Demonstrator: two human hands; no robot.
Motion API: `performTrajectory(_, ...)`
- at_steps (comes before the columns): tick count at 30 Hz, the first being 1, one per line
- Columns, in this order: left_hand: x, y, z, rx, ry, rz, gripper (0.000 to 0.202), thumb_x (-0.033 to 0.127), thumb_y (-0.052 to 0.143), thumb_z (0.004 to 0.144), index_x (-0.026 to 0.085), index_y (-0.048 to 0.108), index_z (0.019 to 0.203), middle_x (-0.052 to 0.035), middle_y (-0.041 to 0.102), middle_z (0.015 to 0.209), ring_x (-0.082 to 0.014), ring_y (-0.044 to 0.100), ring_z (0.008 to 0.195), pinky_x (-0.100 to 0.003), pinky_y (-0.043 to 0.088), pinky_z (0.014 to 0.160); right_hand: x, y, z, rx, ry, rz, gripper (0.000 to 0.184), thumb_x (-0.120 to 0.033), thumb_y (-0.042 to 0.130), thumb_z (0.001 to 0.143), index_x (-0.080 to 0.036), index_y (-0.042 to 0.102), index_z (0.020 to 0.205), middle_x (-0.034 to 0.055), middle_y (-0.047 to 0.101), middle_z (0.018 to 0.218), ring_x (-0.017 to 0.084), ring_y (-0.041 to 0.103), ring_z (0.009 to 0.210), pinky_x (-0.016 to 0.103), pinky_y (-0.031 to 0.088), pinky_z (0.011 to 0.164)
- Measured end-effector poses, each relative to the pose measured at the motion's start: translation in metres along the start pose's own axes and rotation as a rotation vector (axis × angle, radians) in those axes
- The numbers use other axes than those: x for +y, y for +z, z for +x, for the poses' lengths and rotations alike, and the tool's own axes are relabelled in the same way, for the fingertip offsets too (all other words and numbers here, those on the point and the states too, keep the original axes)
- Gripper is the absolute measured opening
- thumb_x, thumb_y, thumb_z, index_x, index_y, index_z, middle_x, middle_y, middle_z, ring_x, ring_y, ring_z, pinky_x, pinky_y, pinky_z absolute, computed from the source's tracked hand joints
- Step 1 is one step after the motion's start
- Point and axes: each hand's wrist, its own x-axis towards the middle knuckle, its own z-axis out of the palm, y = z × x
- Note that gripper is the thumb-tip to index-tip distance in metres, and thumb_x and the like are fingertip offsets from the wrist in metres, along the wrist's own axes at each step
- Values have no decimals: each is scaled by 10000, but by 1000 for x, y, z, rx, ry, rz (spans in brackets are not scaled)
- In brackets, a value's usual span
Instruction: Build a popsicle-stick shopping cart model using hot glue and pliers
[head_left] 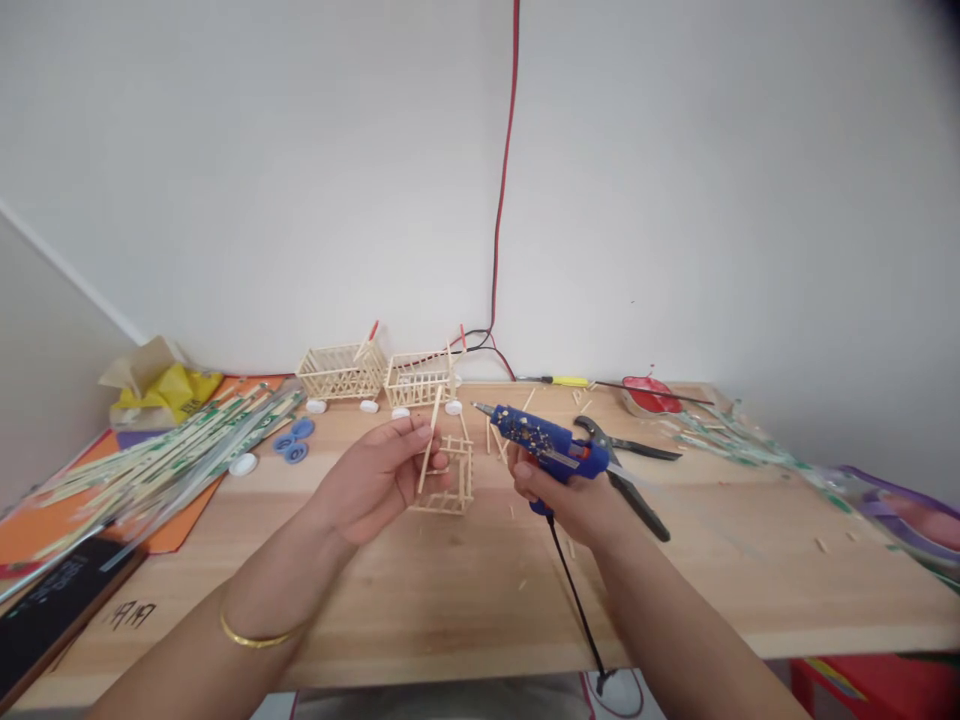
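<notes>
Between the thumb and fingers of my left hand (382,475) is a thin wooden stick (430,440), tilted nearly upright. Just behind and below that hand, a small stick frame (450,505) lies on the table, partly hidden by the fingers. My right hand (562,490) is wrapped round a blue glue gun (551,445), its nozzle pointing left toward the stick but apart from it. A clear glue stick pokes out of the gun's rear, and a black cord runs down from its handle. Two small stick carts (341,375) with white wheels and red handles stand behind.
Pliers (630,445) lie right of the glue gun. Packs of sticks (180,450) cover the left, beside blue caps (294,442) and a dark phone-like device (67,600). A yellow-handled tool (570,381), a red dish (651,395) and more stick packs (750,440) lie toward the back right.
</notes>
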Motion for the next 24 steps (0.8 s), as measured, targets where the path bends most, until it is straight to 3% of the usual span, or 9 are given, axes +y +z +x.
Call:
performTrajectory(6,-6,4,5,-40,11,121,156,242,717,741,116,636,784,-10,572,651,-85,521,591,-185,454,547,-11,1,-2,-18,-16,-182,206,-376,629,775,-193,543,733,-21,504,650,111,460,584,239,393,552)
performTrajectory(18,-10,3,5,15,8,261,246,317,766,682,131,628,765,8,580,632,-71,502,539,-185,383,519,-6,5,1,27,-26,-203,215,-399,632,773,-197,561,758,-16,515,660,105,447,570,233,382,541)
performTrajectory(24,-12,2,5,12,22,278,247,316,771,670,134,633,766,7,585,642,-70,501,539,-186,361,511,-10,6,3,43,7,-185,233,-395,643,751,-195,545,682,-32,473,570,98,411,514,229,354,498)
